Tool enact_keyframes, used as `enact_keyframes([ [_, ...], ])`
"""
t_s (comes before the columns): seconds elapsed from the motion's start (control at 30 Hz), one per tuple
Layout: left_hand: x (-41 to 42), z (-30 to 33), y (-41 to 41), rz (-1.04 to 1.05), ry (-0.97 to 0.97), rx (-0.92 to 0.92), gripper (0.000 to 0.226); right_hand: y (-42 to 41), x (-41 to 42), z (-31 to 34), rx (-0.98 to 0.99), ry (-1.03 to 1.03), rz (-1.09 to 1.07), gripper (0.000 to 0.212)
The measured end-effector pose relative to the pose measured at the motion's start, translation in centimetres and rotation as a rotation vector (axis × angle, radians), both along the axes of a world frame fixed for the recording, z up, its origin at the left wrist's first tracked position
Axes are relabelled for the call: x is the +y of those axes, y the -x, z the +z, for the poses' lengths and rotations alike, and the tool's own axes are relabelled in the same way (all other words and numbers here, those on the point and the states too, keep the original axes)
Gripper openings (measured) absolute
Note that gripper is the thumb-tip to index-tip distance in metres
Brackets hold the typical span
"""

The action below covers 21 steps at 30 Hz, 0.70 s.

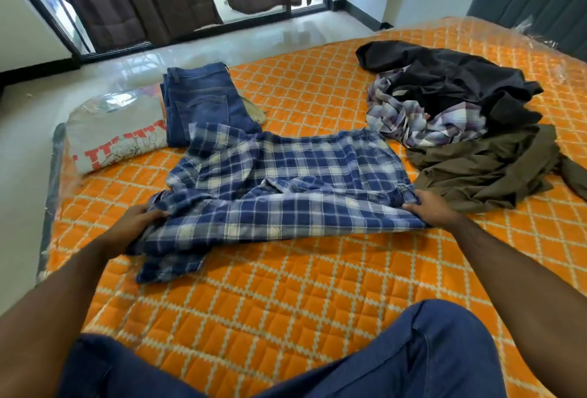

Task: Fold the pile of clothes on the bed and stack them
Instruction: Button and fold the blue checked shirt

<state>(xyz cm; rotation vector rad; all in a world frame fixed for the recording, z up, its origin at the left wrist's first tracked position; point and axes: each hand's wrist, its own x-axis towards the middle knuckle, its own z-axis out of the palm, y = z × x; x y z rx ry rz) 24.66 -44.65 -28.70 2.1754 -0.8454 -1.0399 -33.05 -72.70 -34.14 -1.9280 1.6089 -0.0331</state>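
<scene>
**A:** The person kneels on the orange quilted mattress with a blue and white checked cotton shirt spread in front of the knees, and both hands are on its near edge.

**B:** The left hand has its fingers curled round a bunched corner of the cloth. The right hand pinches the opposite corner, thumb on top. Neither one is loose.

**A:** And the shirt is far from flat. The near hem is turned over, and a sleeve trails off toward the lower left.

**B:** So by my reading this one is at the spreading stage, with no real fold made yet.

**A:** What counts as done?

**B:** The folded dark blue denim jeans at the far left, near the mattress edge. Something pale khaki peeks out beside them, but what it is cannot be told.

**A:** And what remains sits at the right: a heap with a crumpled black garment on top, a rumpled purple and white checked shirt beneath it, and a loose olive-brown garment nearest the right hand.

**B:** One piece stacked, one in hand, at least three waiting. Less than halfway, I would say.
</scene>
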Motion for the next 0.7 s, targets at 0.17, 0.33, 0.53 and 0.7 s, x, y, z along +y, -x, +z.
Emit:
enact_keyframes([
  [0.17,1.0,-2.5,0.2,0.040,0.064,-0.202,0.023,-2.0,1.4,-0.8,0.017,0.095,0.023,0.050],
  [0.33,-1.2,-2.6,5.0,-0.012,0.229,-0.874,0.026,-7.7,3.2,-0.2,0.222,0.293,0.190,0.053],
  [0.53,-1.5,-7.4,10.5,-0.711,0.208,-1.054,0.051,-18.9,5.1,0.7,-0.124,0.220,0.368,0.045],
  [0.7,0.7,-10.5,10.6,-0.794,0.125,-1.061,0.059,-27.5,4.8,1.6,0.002,0.155,0.610,0.051],
])
